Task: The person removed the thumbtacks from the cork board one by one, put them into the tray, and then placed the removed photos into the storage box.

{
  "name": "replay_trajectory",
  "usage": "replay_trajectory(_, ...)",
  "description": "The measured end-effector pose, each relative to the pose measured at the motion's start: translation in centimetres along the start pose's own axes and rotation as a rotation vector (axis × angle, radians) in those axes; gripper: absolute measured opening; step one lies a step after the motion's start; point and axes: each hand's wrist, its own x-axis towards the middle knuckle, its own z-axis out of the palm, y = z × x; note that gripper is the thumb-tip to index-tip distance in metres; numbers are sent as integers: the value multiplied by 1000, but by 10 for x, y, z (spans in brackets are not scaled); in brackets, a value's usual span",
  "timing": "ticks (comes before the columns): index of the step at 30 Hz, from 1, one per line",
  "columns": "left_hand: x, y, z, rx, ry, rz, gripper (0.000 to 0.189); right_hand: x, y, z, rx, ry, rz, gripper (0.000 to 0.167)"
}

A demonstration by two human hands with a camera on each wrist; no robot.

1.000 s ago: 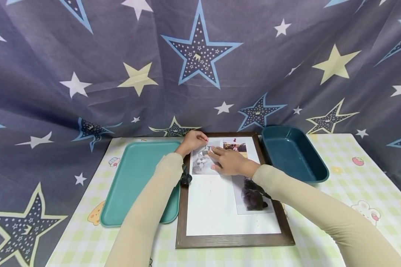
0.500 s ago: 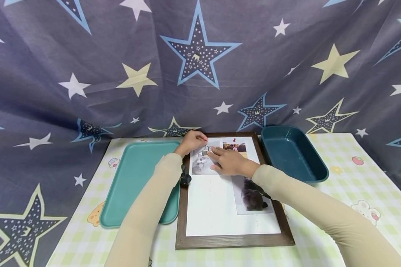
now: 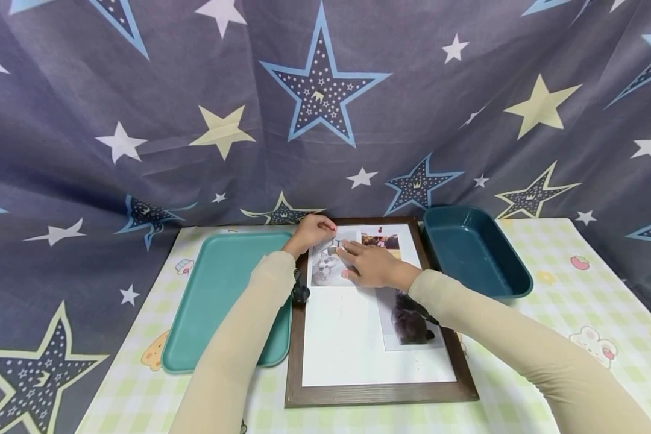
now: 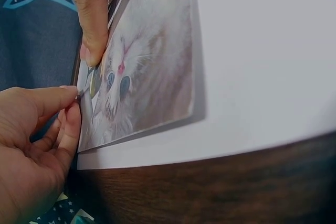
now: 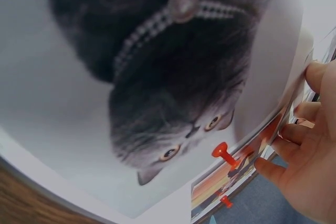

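A brown-framed white board (image 3: 358,337) lies on the table with several photos on it. My left hand (image 3: 310,234) is at the board's top left, its thumb and finger pinching a small red push pin (image 3: 334,228) at the upper edge of a white cat photo (image 3: 325,269). In the left wrist view the fingers mostly cover the pin. My right hand (image 3: 377,263) rests on the photos with its fingers spread, fingertips pressing the white cat photo. A grey cat photo (image 5: 184,103) lies below it, with a red push pin (image 5: 226,155) standing near its upper edge.
A green tray (image 3: 233,253) lies left of the board. At the right stands a deep dark-teal bin (image 3: 521,283). Another photo (image 3: 381,240) has a red push pin (image 3: 380,229) above it. A starry curtain (image 3: 325,181) hangs behind the checked tablecloth (image 3: 564,289).
Both hands keep their places on the board. Only a very slight shift of the whole head view shows.
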Motion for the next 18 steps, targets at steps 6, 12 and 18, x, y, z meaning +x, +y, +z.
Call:
replay_trajectory(6,-1,1,1,-5,5,-1,12,0,0,1,-5,-9,7,63)
replay_trajectory(12,-2,2,1,4,11,-5,13,0,0,0,-5,-16,10,63)
replay_trajectory(18,-3,3,0,-7,10,-7,14,1,0,1,-7,-16,14,63)
